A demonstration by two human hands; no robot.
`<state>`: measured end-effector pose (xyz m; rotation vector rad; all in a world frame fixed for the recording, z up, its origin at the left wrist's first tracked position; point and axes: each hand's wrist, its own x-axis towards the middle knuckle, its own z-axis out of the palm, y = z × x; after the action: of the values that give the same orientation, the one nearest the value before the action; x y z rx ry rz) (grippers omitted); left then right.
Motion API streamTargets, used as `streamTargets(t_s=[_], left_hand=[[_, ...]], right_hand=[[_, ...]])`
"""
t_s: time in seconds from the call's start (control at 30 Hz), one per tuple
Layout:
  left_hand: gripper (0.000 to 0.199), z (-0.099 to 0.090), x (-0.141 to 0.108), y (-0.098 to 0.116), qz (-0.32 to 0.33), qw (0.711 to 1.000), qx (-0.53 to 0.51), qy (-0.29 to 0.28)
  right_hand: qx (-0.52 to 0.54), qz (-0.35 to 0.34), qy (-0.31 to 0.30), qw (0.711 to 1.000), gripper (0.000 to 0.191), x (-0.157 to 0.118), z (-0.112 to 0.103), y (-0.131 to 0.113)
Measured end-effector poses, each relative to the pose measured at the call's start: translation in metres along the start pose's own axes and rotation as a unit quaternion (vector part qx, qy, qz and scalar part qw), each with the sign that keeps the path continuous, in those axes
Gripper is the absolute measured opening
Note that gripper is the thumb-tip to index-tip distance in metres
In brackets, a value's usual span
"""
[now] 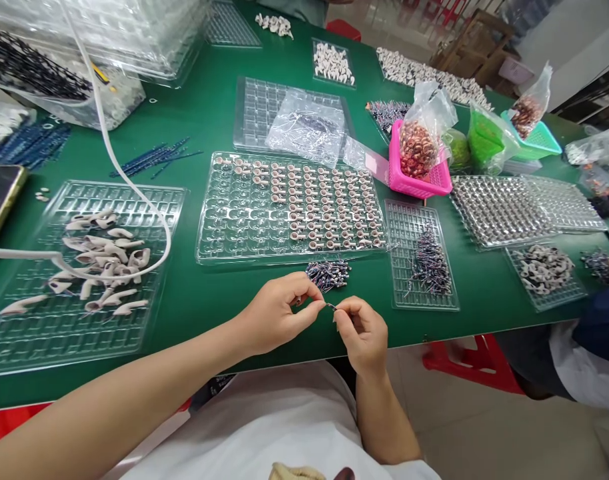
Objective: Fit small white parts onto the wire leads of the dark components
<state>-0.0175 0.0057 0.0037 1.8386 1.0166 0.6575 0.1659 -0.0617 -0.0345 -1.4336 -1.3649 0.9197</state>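
My left hand (285,312) and my right hand (363,335) meet over the front edge of the green table, both closed in a pinch. Stretched between their fingertips is a thin dark wire piece (330,306), too small to make out fully. Just beyond my fingers lies a pile of small wired parts (328,275). Behind it sits a clear blister tray (239,230), its right side filled with rows of small pale housings with round brown openings (312,207), its left pockets mostly bare.
At left, curved pale shells (109,257) lie on a clear tray under a white cable (109,150). To the right are a tray of wired parts (431,267), a pink basket (424,181) with bagged copper-coloured pieces, and silvery trays (499,207). A co-worker's sleeve (602,323) shows at far right.
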Motion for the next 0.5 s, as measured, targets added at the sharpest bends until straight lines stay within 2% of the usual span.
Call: streamTargets(t_s=[0.5], left_hand=[[0.013, -0.0024, -0.0004, 0.0031, 0.053, 0.998, 0.015, 0.031]], right_hand=[[0.099, 0.030, 0.015, 0.995, 0.015, -0.0001, -0.0026, 0.0049]])
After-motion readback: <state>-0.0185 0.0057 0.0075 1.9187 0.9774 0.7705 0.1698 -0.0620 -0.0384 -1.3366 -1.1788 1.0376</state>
